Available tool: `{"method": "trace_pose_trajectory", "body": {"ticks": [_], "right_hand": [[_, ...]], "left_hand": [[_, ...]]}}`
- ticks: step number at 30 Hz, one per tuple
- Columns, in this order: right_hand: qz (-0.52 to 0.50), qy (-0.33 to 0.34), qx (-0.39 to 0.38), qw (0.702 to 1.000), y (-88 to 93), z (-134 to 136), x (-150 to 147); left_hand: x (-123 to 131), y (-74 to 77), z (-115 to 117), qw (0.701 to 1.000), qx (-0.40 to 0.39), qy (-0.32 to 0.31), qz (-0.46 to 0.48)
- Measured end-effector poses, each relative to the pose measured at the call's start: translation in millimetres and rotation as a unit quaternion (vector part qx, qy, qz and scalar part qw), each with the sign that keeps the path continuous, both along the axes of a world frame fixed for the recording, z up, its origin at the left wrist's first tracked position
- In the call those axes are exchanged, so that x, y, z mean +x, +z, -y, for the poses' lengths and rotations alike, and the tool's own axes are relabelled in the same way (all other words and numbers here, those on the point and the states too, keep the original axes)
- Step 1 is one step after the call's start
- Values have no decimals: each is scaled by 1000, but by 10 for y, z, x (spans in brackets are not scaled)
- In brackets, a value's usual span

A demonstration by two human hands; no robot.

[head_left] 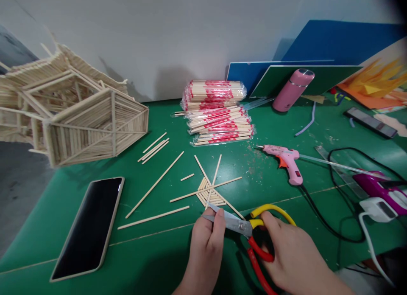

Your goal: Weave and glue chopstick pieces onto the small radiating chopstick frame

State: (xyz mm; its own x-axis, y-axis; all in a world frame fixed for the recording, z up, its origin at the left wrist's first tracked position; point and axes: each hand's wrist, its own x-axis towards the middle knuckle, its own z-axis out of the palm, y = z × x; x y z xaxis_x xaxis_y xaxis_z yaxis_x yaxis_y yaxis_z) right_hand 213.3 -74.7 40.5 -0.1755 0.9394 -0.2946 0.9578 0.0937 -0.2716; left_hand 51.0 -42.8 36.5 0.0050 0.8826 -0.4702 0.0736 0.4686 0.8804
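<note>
My right hand [294, 250] grips a pair of scissors [241, 226] with one yellow and one red handle; their blades are spread and point left. My left hand [205, 244] is closed in a pinch at the blade tips, and what it holds there is hidden. Just beyond the blades lies a piece made of thin wooden sticks [211, 188], with long sticks crossing at its centre and short ones filling some gaps. Loose sticks [154, 184] lie to its left, along with one short offcut [187, 177].
A stick-built model [95, 125] stands at the left behind a phone [89, 227]. Plastic-wrapped stick bundles [219, 112] lie against the wall. To the right are a pink glue gun [284, 159] with its cord, a pink bottle [293, 90] and a white plug adapter [378, 209].
</note>
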Motion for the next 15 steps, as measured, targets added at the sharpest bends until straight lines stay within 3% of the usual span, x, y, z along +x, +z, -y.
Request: {"method": "trace_pose_trajectory", "body": {"ticks": [15], "right_hand": [[-4, -5, -1, 1000, -17, 12, -20]], "left_hand": [[12, 35, -4, 1000, 0, 12, 14]]}}
